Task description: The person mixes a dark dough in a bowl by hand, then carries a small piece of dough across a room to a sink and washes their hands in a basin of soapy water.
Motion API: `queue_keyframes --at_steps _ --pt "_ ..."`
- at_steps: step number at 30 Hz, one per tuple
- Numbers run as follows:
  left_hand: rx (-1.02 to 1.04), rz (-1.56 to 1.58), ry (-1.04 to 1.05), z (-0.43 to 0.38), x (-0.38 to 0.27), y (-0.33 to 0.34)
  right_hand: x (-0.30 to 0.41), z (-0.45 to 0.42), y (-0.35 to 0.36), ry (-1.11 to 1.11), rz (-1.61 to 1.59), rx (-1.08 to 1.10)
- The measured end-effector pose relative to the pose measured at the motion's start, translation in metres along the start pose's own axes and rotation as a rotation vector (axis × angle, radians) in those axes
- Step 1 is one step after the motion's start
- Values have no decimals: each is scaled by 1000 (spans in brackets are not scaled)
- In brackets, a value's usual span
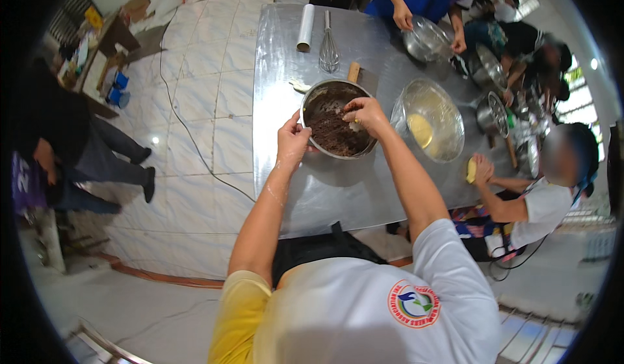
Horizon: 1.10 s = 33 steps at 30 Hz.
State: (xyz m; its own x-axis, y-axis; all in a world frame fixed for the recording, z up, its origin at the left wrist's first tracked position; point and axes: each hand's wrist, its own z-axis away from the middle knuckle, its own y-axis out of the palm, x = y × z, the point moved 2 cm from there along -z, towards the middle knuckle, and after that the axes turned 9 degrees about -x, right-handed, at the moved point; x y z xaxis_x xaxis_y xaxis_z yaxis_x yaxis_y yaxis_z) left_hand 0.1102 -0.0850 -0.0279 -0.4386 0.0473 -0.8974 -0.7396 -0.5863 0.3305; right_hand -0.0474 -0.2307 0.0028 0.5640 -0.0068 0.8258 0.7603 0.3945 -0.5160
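A steel mixing bowl (317, 142) holding a dark brown, crumbly mixture (336, 135) is on the metal table before me. My left hand (292, 139) grips the bowl's left rim, thumb at the edge. Inside the bowl's right part is my right hand (366, 115), its fingers bent and smeared with brown mixture. A small whitish piece lies in the mixture under that hand; I cannot tell what it is, nor whether the fingers pinch anything. Just right of the bowl stands a plastic-covered bowl (436, 120) with a round of yellow dough (420, 130) in it.
Beyond my bowl lie a wire whisk (329, 52), a roll of wrap (305, 27) and a wooden-handled scraper (354, 71). A co-worker at right presses yellow dough (471, 170); another person's hands hold a clear bowl (426, 40). A cable (183, 139) crosses the tiled floor at left.
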Motion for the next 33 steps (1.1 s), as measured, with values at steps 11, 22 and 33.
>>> queue_keyframes --at_steps 11,22,33 --pt "-47 25 3 8 -10 -3 -4 3 -1 189 -238 45" --pt "-27 71 -31 5 1 -2 -1 4 2 126 -139 -32" --pt "-25 67 -6 5 5 2 1 5 2 34 35 -50"
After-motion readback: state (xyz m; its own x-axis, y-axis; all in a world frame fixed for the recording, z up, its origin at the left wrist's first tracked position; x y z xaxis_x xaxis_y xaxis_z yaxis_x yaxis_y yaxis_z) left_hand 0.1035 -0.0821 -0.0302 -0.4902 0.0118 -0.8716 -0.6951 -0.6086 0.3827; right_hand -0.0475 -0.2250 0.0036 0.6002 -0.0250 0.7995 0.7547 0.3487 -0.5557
